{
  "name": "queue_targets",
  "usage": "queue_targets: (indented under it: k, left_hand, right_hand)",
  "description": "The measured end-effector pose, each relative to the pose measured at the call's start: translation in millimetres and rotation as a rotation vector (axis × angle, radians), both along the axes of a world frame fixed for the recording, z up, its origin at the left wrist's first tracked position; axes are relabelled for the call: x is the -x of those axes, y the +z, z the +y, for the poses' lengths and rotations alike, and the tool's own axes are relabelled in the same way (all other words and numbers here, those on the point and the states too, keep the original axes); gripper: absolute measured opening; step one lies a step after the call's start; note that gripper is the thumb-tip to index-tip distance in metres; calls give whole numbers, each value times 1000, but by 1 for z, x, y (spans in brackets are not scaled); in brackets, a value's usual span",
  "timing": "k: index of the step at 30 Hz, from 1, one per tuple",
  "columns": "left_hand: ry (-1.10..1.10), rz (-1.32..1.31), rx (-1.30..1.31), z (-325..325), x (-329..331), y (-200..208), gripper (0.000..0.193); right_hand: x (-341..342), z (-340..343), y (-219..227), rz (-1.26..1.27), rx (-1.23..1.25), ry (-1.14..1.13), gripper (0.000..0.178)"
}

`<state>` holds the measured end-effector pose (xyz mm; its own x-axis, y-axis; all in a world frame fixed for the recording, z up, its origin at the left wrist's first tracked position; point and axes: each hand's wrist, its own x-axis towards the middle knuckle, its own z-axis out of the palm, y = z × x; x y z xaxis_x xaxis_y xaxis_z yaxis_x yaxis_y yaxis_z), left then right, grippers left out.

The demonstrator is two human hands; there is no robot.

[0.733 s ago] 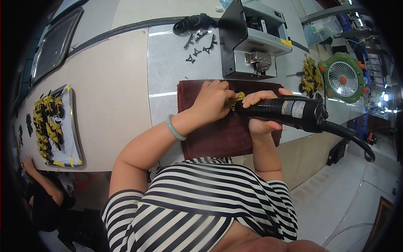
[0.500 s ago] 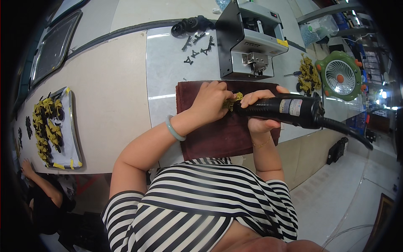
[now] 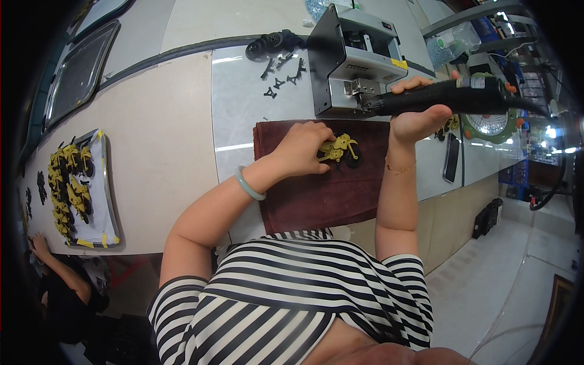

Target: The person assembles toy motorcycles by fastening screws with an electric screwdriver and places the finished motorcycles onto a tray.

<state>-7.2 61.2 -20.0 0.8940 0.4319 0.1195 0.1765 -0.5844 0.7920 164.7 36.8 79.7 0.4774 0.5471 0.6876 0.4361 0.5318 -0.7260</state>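
Observation:
A yellow toy motorcycle [image 3: 342, 146] with black wheels lies on a folded dark red cloth [image 3: 316, 204]. My left hand [image 3: 303, 149] grips its left end, thumb and fingers around it. In my right hand [image 3: 413, 126] is a black corded electric screwdriver [image 3: 435, 96], held level, with the palm under it and fingertips over its far side. Its tip reaches the metal block on the front of a grey-and-black screw feeder [image 3: 331, 70] beyond the cloth; whether they touch I cannot tell.
Black plastic parts [image 3: 278, 83] and black wheels [image 3: 260, 47] lie left of the feeder. A white-lined tray [image 3: 97, 207] at the left holds several yellow motorcycles. Right are a phone [image 3: 451, 158] and a green fan [image 3: 486, 125]. A co-worker's hand [image 3: 39, 244] rests far left.
The screwdriver in my right hand has moved from the toy motorcycle, away and to the right, to the feeder's front. My left hand stays on the motorcycle, which now shows more.

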Motion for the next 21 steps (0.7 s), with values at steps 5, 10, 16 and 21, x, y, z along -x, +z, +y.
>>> queue_targets:
  k: [5, 10, 16, 21]
  left_hand:
    - [-78, -20, -39, 7, 1, -7, 54]
    - [-77, -41, -18, 6, 3, -8, 53]
    - [-46, -58, -17, 2, 4, -9, 46]
    - [5, -101, -95, -1, 2, -13, 38]
  right_hand:
    - [33, -36, -11, 222, 43, 194, 96]
    - [69, -61, -37, 257, 75, 307, 99]
    - [74, -63, -57, 164, 128, 348, 96]
    - [70, -66, -59, 73, 124, 501, 87]
